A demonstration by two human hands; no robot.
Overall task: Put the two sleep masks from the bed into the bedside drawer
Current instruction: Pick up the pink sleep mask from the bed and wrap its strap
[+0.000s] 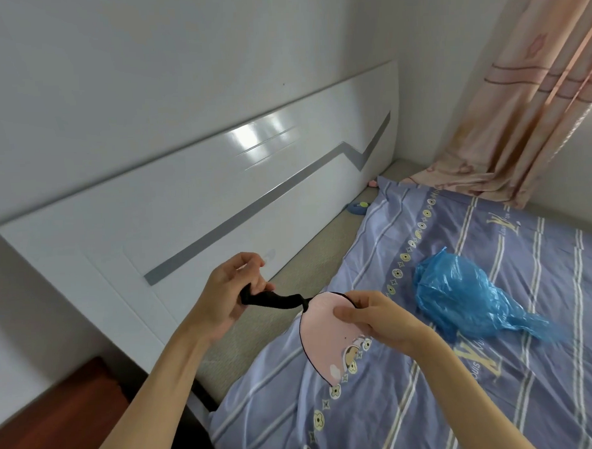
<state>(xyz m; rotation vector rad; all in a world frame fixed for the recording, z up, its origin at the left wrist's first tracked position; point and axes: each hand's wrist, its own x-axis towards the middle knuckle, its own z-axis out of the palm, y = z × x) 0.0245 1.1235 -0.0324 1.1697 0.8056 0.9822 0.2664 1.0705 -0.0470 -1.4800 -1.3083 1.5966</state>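
The left hand [223, 294] pinches the black strap [273, 299]; the right hand [375, 317] clamps the pink sleep mask [325, 337], whose long axis hangs toward 6 o'clock.

One head-worn wide-angle view looks forward and down, close over the bed [428, 404], toward the headboard [186, 201].

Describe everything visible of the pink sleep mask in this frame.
The pink sleep mask is a soft fabric pad with thin black edging and a cartoon print near its lower end. It hangs tilted above the blue striped bedsheet. The right hand pinches its upper edge; the left hand grips its black strap, pulled taut.
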